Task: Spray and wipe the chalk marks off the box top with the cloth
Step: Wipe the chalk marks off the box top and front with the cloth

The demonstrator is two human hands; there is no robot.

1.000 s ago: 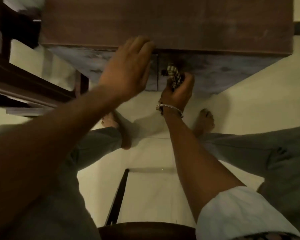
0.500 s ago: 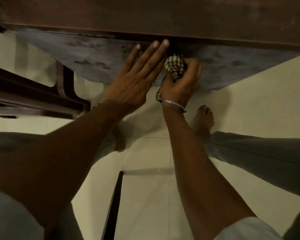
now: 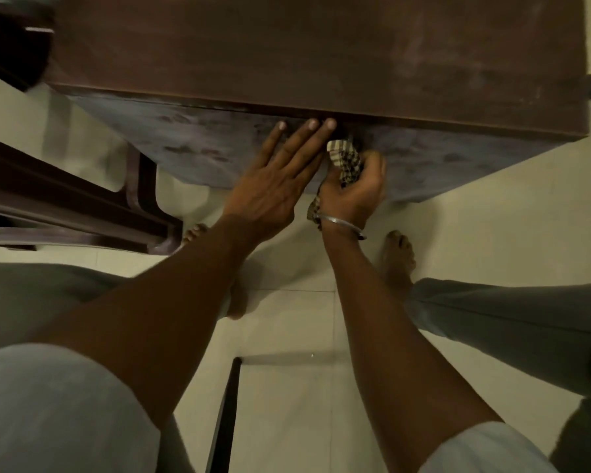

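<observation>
the pale tiled floor [image 3: 492, 216] is filling most of the view, with the person's bare feet standing on it and grey trouser legs spreading to either side. a big dark brown box [image 3: 287, 46] is sitting at the top of the view, its flat top facing the camera and showing faint pale smudges toward the right side, which may be chalk, though the dim light is making that hard to tell. the box's front face [image 3: 202, 145] is looking bluish-grey and blotchy, sloping down toward the floor. dark wooden furniture [image 3: 65, 206] is standing just beside the box on the left.

the left hand [image 3: 277, 186] is lying flat and open against the front face of the box, fingers stretched out together and the fingertips reaching up to the edge under the top; it is gripping nothing. the right hand [image 3: 355, 192] is sitting just beside it, touching or nearly touching, and is curling closed around a bunched checked cloth [image 3: 347, 160]. the cloth is pressing against the front face just below the top edge, with one end poking out above the fingers and another hanging by the wrist. a thin metal bangle [image 3: 342, 222] is circling the right wrist.
</observation>
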